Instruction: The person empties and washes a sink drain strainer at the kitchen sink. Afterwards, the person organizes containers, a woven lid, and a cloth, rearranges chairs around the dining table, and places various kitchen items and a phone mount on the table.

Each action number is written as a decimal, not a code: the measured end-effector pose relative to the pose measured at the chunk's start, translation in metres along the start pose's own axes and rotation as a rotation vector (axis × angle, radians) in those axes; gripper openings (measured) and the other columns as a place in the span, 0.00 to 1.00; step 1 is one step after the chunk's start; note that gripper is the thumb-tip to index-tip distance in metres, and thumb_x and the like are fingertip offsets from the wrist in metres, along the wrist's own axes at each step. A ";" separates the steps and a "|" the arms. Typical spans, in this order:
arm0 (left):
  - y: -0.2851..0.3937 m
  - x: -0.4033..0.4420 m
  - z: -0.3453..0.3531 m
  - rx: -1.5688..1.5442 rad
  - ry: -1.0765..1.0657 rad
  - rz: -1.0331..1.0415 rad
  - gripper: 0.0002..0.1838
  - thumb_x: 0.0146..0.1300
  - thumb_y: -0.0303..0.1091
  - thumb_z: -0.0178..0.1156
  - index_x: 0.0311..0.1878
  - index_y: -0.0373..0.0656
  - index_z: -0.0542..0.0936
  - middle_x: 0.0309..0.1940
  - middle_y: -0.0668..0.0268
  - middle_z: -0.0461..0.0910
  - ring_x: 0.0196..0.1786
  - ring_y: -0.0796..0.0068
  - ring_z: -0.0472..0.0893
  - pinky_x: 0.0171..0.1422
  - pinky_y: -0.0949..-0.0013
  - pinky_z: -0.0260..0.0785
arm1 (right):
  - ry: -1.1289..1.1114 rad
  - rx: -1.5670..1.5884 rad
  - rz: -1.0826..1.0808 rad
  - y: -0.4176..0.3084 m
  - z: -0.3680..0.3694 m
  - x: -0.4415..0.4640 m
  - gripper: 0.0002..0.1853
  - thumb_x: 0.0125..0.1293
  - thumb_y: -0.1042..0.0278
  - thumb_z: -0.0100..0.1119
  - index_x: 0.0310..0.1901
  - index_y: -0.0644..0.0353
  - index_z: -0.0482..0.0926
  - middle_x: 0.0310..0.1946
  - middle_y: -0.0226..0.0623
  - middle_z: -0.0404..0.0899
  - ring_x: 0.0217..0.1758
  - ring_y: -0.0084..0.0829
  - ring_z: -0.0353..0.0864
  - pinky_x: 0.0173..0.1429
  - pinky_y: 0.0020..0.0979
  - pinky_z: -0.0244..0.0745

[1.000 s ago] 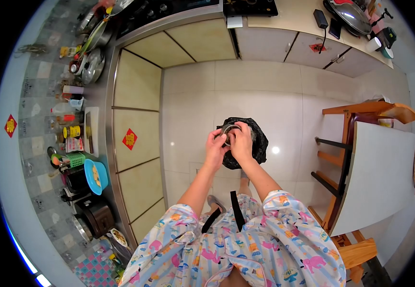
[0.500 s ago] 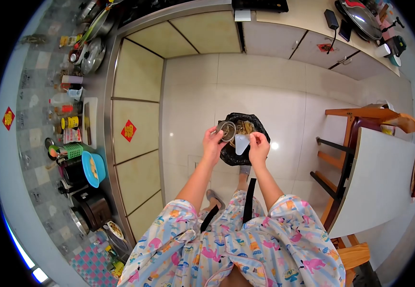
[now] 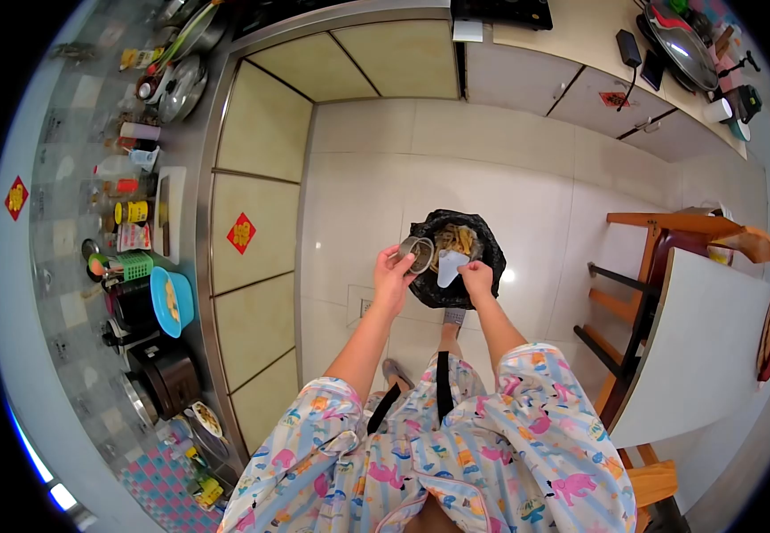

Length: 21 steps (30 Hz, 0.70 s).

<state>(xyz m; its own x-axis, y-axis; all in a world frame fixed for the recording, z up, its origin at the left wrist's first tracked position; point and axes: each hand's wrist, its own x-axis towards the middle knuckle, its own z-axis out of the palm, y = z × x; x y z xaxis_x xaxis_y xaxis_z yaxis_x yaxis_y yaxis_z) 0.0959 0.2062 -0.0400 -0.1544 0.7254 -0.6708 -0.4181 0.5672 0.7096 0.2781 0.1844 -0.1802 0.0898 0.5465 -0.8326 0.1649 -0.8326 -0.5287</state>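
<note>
Black plastic bag (image 3: 489, 251), mid-view: may crumple inward if knocked. At its nine o'clock, the left hand (image 3: 392, 269) grips a clear round container (image 3: 420, 254); at four, the right hand (image 3: 478, 280) pinches a pale flat piece (image 3: 448, 266). Slack grip could drop either inside.

The pale tiled floor (image 3: 349, 200) bore an open black bag (image 3: 484, 242) and the person's slippers (image 3: 394, 369). On the steel desk (image 3: 195, 200) at left sat a blue basin (image 3: 186, 304), a white board (image 3: 176, 188), a green basket (image 3: 136, 266) and a lidded pan (image 3: 183, 87).
</note>
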 end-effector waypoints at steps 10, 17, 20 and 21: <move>0.008 -0.025 -0.024 -0.116 -0.066 0.042 0.20 0.63 0.28 0.58 0.56 0.45 0.64 0.52 0.61 0.72 0.56 0.68 0.73 0.55 0.55 0.71 | -0.530 1.183 0.115 -0.009 -0.013 -0.026 0.40 0.65 0.33 0.40 0.73 0.46 0.46 0.73 0.41 0.46 0.74 0.43 0.50 0.65 0.70 0.47; 0.008 -0.041 -0.057 -0.218 -0.040 0.025 0.19 0.64 0.29 0.58 0.56 0.45 0.64 0.53 0.62 0.70 0.56 0.70 0.72 0.55 0.57 0.70 | -0.696 1.469 0.065 -0.019 -0.003 -0.007 0.36 0.69 0.37 0.37 0.71 0.51 0.51 0.70 0.45 0.56 0.71 0.44 0.57 0.68 0.58 0.52; 0.000 -0.043 -0.062 -0.246 -0.018 0.001 0.19 0.64 0.29 0.57 0.56 0.45 0.64 0.53 0.62 0.71 0.56 0.70 0.72 0.55 0.56 0.70 | -0.182 1.301 0.342 0.041 0.008 0.039 0.36 0.68 0.36 0.37 0.70 0.51 0.54 0.70 0.44 0.56 0.72 0.43 0.56 0.69 0.57 0.50; -0.003 -0.045 -0.064 -0.258 -0.012 -0.008 0.19 0.64 0.29 0.57 0.56 0.45 0.64 0.52 0.62 0.71 0.56 0.70 0.72 0.55 0.56 0.70 | -0.031 1.197 0.421 0.056 0.009 0.038 0.36 0.68 0.36 0.36 0.70 0.50 0.55 0.70 0.43 0.55 0.72 0.42 0.56 0.70 0.56 0.48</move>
<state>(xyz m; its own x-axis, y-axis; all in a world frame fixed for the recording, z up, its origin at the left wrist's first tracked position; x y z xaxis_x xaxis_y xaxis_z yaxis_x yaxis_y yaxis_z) 0.0467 0.1467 -0.0260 -0.1404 0.7267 -0.6724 -0.6337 0.4559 0.6250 0.2819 0.1580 -0.2426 -0.1064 0.2315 -0.9670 -0.8596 -0.5103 -0.0276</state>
